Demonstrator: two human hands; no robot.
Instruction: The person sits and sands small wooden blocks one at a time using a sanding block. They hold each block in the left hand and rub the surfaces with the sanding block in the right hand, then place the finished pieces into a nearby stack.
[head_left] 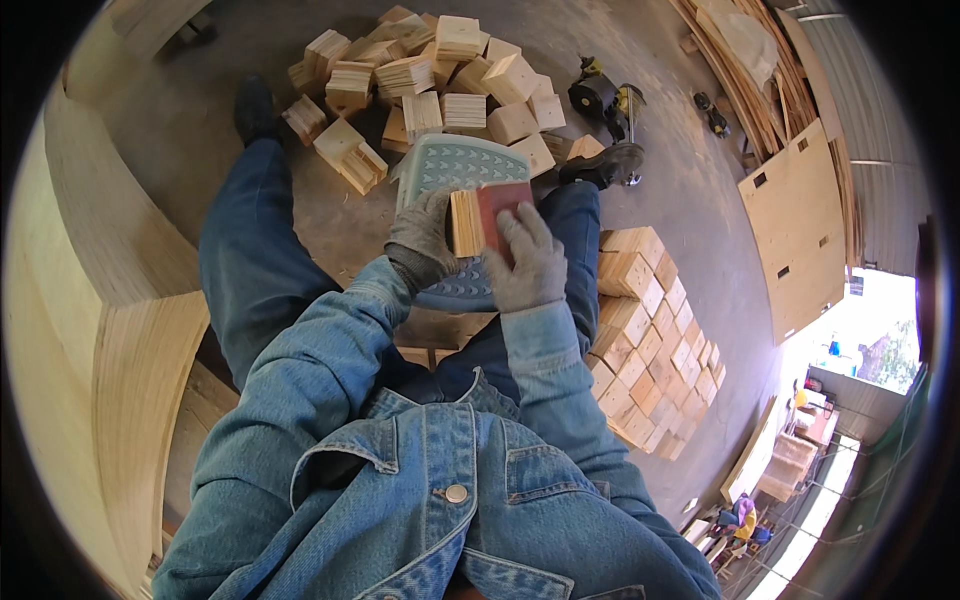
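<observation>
My left hand [424,238], in a grey glove, grips a layered plywood block [466,226] from its left side. A reddish-brown sheet that looks like sandpaper [497,203] covers the block's right part. My right hand [530,262], also gloved, holds this sheet against the block with bent fingers. Both hands are between my knees, over a pale green plastic stool [460,158] with a raised pattern on its top. The lower part of the stool is partly hidden by my hands and the block.
A loose heap of wooden blocks [405,75] lies on the floor beyond the stool. Stacked blocks [650,350] stand by my right leg. A black-and-yellow power tool [597,95] rests near my right shoe. Large curved plywood panels [130,390] rise on the left; a flat panel [795,235] leans at right.
</observation>
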